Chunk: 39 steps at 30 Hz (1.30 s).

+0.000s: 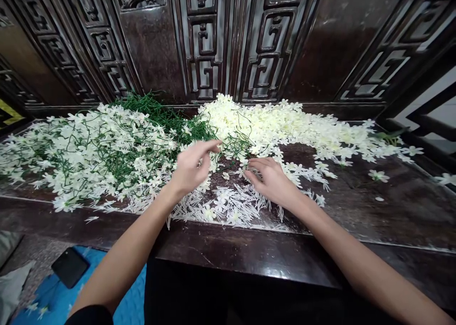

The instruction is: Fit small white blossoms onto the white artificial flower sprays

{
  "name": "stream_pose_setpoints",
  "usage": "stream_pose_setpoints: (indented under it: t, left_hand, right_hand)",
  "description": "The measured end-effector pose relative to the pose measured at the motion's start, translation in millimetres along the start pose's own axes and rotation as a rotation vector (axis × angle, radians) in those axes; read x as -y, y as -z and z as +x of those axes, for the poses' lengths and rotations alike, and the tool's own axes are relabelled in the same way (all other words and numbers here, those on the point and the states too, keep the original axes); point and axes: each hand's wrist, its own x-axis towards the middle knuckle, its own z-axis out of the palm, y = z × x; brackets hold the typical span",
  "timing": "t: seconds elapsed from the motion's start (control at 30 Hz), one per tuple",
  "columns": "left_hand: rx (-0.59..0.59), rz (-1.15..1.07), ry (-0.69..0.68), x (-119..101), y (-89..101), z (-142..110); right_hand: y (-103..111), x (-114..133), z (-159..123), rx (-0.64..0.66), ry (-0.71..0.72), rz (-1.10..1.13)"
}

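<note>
My left hand [195, 164] hovers over the middle of the bench, index finger stretched to the right and thumb held apart from it. Nothing shows between those fingers. To its right, my right hand [270, 178] has its fingers pinched together at a small white flower [243, 165], whose stem is mostly hidden. Below both hands lie many thin white stamen-like pieces [233, 206] with a few loose white petals. Green stems [237, 144] lie just beyond the fingertips.
A large heap of white flowers with green stems [81, 149] covers the left. Cream blossoms [256, 118] are piled at the back right, beside a green stem bundle [149, 107]. Behind stands a carved dark wooden backrest [153, 49]. A phone [70, 267] lies on blue material below.
</note>
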Motion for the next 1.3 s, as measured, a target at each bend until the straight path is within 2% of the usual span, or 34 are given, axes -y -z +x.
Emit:
stream_pose_setpoints:
  t: [0.07,0.1,0.17,0.33,0.43,0.5,0.53,0.63,0.7,0.77,0.83,0.9,1.0,1.1,1.2,1.3]
  left_hand:
    - [0.327,-0.001,0.036,-2.9,-11.1,-7.2]
    - [0.407,0.033,0.074,-2.9,-15.6,-10.8]
    - [0.438,0.092,0.157,0.7,-22.0,-17.2]
    - [0.403,0.173,0.188,14.5,-26.6,-24.2]
    - [0.395,0.212,0.238,11.7,-24.6,-21.0]
    - [0.358,0.155,0.266,4.3,-21.6,-15.5]
    - [0.317,0.097,0.278,-0.6,-19.6,-11.9]
    - [0.090,-0.125,0.343,-16.2,-13.0,-1.2]
    - [-0.049,-0.308,0.427,-24.3,-9.2,3.8]
    - [-0.111,-0.460,0.513,-28.3,-6.8,6.4]
    - [-0.135,-0.559,0.591,-28.4,-6.0,7.2]
    - [-0.156,-0.644,0.668,-26.4,-6.0,7.6]
    - [-0.153,-0.795,0.805,-23.9,-6.1,8.8]
    - [-0.096,-0.924,0.935,-23.2,-6.0,10.1]
    - [-0.030,-1.031,0.985,-22.1,-6.8,9.7]
    - [-0.025,-1.083,1.006,-19.7,-8.3,8.4]
  right_hand:
    - [1.2,-0.1,1.6,-0.033,0.005,0.015]
    - [2.1,-0.3,2.3,-0.054,0.006,0.016]
    - [4.3,-1.2,3.5,-0.113,0.010,0.020]
    - [8.5,-2.7,4.3,-0.262,0.025,0.029]
    - [9.6,-2.1,3.7,-0.308,0.027,0.020]
    - [10.1,-1.7,3.3,-0.311,0.012,-0.013]
    - [10.2,-1.5,3.0,-0.304,0.002,-0.032]
    - [8.3,-0.5,1.6,-0.224,0.020,-0.044]
    - [5.2,0.7,0.0,-0.119,0.099,0.000]
    - [1.4,1.7,-1.7,-0.007,0.188,0.031]
    - [-1.6,1.6,-2.8,0.062,0.243,0.026]
    - [-3.0,0.2,-2.9,0.075,0.263,0.001]
    - [-2.0,-2.7,-1.5,0.031,0.264,-0.008]
    - [0.1,-3.3,-0.3,-0.007,0.266,0.020]
    - [0.2,-1.2,-0.3,0.004,0.245,0.030]
    - [-1.9,0.6,-1.2,0.053,0.242,0.012]
